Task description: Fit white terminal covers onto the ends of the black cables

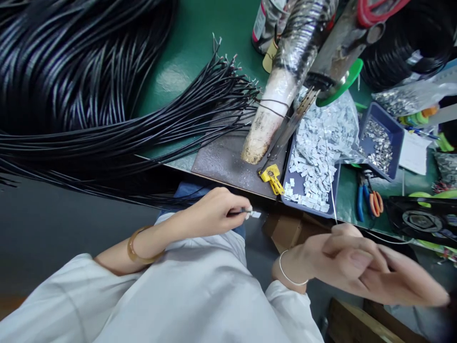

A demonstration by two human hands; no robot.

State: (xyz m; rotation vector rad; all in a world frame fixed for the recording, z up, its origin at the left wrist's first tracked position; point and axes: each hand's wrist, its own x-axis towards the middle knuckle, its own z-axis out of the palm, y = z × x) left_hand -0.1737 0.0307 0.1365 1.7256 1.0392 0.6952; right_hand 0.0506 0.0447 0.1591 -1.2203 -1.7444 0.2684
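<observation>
Rt hand [360,267] is closest, in front of the tag tray [307,208], loosely curled; can't tell if it's pinching anything. L hand [219,212], left of the tray & in front, is pinching a blk wire [242,210] w/ a white tag [255,215] at the tip. Cable bundle [200,102] sits left of the tray. IMO hold close behind the tag so the wire can't twist.

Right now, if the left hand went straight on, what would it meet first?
Probably the nearer tray, along its near side; depth is unclear, so the left hand might pass below it.
</observation>
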